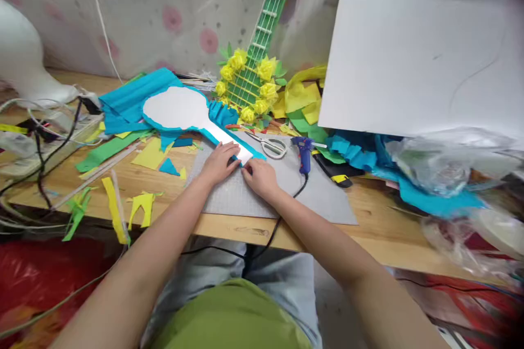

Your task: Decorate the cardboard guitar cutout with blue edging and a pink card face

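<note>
A white guitar-shaped cutout (176,109) lies across the table with blue crepe paper (137,95) showing all round its edge. My left hand (221,162) grips the neck of the cutout, fingers over its top and thumb at the near edge. At the neck's end, my right hand (260,175) pinches the blue paper border against the cutout; its fingertips are partly hidden. Just beyond my hands, white-handled scissors (274,148) rest on a grey board (229,191). To their right sits a blue glue gun (304,154), its black cord running toward me.
A green guitar model with yellow paper flowers (249,84) leans at the back. A large white board (380,60) stands at right, above plastic bags (434,163). Yellow paper scraps (150,154) and a power strip (67,144) with cables lie left. A black-yellow cutter (333,169) lies right.
</note>
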Action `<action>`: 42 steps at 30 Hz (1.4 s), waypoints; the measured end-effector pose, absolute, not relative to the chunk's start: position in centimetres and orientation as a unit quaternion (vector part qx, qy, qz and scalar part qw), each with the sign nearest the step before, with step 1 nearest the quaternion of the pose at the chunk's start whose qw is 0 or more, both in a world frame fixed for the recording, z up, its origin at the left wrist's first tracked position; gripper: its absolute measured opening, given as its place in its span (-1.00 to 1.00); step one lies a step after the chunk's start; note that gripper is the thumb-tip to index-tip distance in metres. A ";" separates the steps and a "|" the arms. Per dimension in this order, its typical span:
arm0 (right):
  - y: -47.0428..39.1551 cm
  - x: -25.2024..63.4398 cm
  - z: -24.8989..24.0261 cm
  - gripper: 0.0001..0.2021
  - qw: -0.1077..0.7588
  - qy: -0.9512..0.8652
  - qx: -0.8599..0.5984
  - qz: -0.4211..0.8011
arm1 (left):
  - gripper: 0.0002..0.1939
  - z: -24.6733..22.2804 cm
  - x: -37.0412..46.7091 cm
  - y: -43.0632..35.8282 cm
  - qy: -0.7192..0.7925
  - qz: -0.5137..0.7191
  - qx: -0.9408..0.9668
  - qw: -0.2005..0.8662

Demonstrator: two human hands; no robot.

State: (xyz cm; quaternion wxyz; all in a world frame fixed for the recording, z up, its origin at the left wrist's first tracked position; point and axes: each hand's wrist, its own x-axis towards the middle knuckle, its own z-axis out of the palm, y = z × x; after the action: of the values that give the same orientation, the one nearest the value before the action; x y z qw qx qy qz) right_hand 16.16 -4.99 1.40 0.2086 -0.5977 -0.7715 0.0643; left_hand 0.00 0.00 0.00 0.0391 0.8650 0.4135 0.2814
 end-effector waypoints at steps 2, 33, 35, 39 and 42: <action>-4.9 16.4 1.5 -0.84 0.213 -0.759 -0.607 0.094 | -0.63 -0.1 0.1 0.1 0.415 0.284 0.864 0.039; -3.2 18.9 1.6 -0.86 0.323 -0.684 -0.636 0.151 | -0.47 0.6 2.5 -0.3 0.525 0.247 0.809 0.094; -2.6 19.9 1.7 -0.83 0.324 -0.684 -0.642 0.125 | -0.48 0.6 2.4 -0.4 0.523 0.249 0.809 0.097; -1.8 20.5 1.8 -0.70 0.275 -0.679 -0.664 0.148 | -0.51 0.7 2.4 -0.5 0.525 0.243 0.810 0.093; -1.6 19.9 2.1 -0.68 0.239 -0.680 -0.675 0.156 | -0.54 0.5 2.5 -0.5 0.525 0.243 0.811 0.082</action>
State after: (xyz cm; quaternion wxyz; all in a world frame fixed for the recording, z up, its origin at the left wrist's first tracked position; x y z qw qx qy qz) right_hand 19.88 -1.63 2.10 0.2393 -0.6754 -0.6800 0.1557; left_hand 2.45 -0.46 0.54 0.0815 0.8114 0.5253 0.2429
